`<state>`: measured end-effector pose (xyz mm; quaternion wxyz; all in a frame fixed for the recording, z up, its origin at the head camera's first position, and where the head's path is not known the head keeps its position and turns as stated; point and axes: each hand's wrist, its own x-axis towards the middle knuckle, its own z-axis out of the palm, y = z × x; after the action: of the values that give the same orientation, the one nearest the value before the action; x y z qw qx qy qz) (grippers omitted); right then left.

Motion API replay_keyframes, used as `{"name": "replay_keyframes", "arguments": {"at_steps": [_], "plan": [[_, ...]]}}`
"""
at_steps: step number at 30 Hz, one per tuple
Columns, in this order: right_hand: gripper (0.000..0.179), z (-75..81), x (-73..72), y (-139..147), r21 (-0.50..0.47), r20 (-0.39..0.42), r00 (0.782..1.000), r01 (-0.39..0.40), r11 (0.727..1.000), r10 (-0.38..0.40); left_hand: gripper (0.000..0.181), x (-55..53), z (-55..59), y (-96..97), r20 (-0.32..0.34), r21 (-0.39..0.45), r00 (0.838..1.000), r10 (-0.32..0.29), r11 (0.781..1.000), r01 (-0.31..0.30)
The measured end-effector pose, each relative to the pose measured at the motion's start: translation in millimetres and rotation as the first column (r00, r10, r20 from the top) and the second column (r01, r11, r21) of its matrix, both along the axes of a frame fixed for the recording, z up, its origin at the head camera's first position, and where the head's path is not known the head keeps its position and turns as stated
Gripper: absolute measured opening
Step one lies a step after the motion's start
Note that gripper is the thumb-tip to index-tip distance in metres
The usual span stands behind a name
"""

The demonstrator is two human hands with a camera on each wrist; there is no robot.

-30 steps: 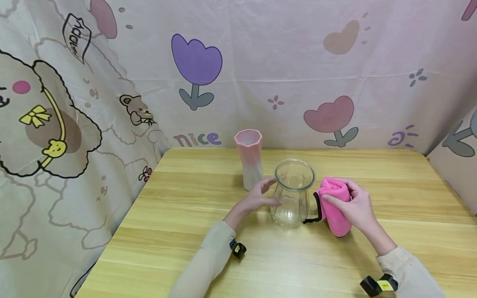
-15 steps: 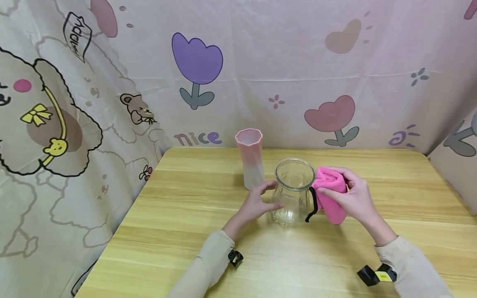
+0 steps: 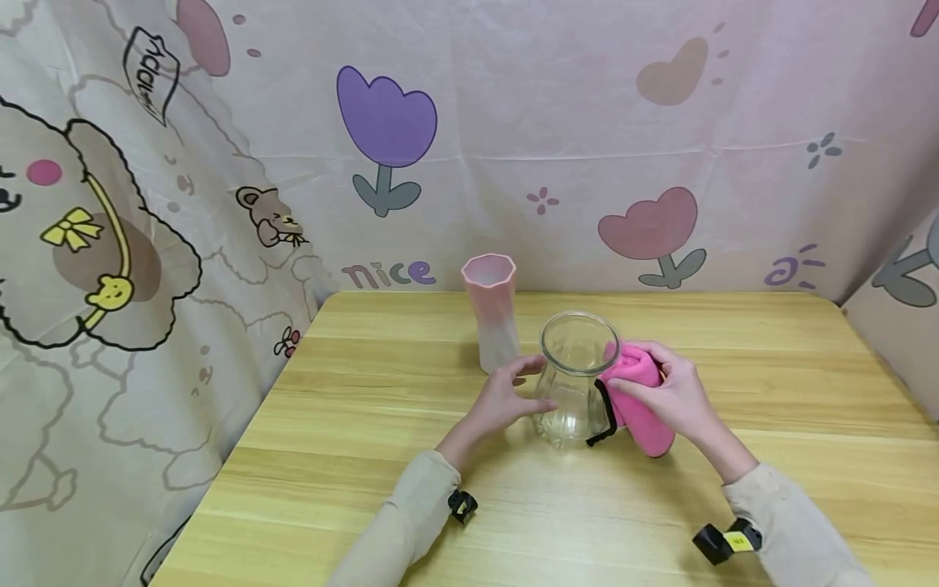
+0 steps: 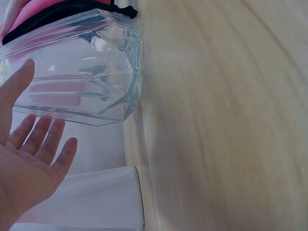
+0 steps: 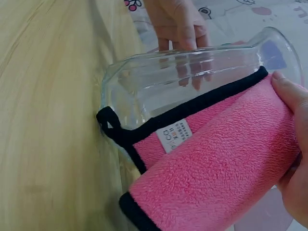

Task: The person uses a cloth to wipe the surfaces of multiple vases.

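A clear glass vase [image 3: 575, 412] with a round rim stands upright on the table. My left hand [image 3: 500, 401] holds its left side, thumb in front and fingers behind. In the left wrist view, the thumb of my left hand [image 4: 26, 166] overlaps the glass and the fingers are slightly bent, with a gap at the palm. A folded pink towel [image 3: 641, 405] with black edging, a hanging loop and a white label [image 5: 174, 134] lies against the vase's right side. My right hand [image 3: 678, 397] grips the towel near its top, thumb in front; its other fingers are mostly hidden.
A tall pink-and-white ribbed vase [image 3: 495, 318] stands behind my left hand, close to the glass vase. The wooden table [image 3: 352, 391] ends at a printed curtain [image 3: 528, 106] along the back and left.
My right hand has brought the pink towel leftward against the glass vase, lifting it a little midway and then lowering it. My left hand and both vases have stayed about where they were.
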<state>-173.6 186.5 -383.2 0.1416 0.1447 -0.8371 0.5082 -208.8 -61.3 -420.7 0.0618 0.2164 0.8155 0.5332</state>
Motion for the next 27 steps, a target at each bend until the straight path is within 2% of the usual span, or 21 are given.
{"name": "replay_keyframes", "arguments": {"at_steps": [5,10,21,25,27], "plan": [[0.045,-4.8,0.3,3.3,0.062,0.04,0.998,-0.048,0.997,0.046,0.07,-1.1,-0.6,0.4,0.004,0.006,1.0,0.004,1.0,-0.004],[0.043,-16.4,0.1,8.3,0.141,0.102,0.992,-0.088,0.986,0.074,0.07,-0.7,0.0,0.5,0.002,0.006,1.0,0.008,1.0,-0.008],[0.041,-35.9,-2.4,12.2,0.388,0.133,0.987,-0.138,0.911,0.093,0.069,-0.3,0.9,1.3,0.018,0.027,1.0,0.008,1.0,-0.008],[0.039,-38.1,-1.6,11.6,0.436,0.139,0.987,-0.135,0.89,0.082,0.069,0.2,0.8,0.9,0.015,0.03,1.0,0.009,1.0,-0.01],[0.039,-38.7,-1.1,11.6,0.431,0.131,0.988,-0.133,0.892,0.083,0.069,0.1,0.7,0.7,0.013,0.029,1.0,0.01,1.0,-0.01]]}}
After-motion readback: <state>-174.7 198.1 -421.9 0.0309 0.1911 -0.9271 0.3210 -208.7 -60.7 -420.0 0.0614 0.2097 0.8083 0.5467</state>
